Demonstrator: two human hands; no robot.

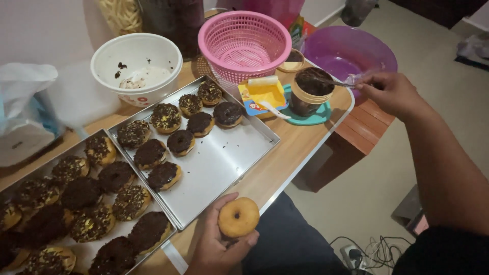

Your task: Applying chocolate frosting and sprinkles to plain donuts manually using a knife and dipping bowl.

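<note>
Your left hand grips a plain doughnut clear of the tray; your right hand pinches a spoon into the chocolate jar.

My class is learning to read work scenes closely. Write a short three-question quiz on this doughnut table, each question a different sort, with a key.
1. True or false: the left hand holds a plain doughnut.
2. Where does the spoon in the right hand reach? A) white bowl B) chocolate jar C) pink basket
3. Fill in: the jar stands on a teal ____.

Key
1. True; it has no topping.
2. B; the white bowl and pink basket are apart from it.
3. Lid.
</note>
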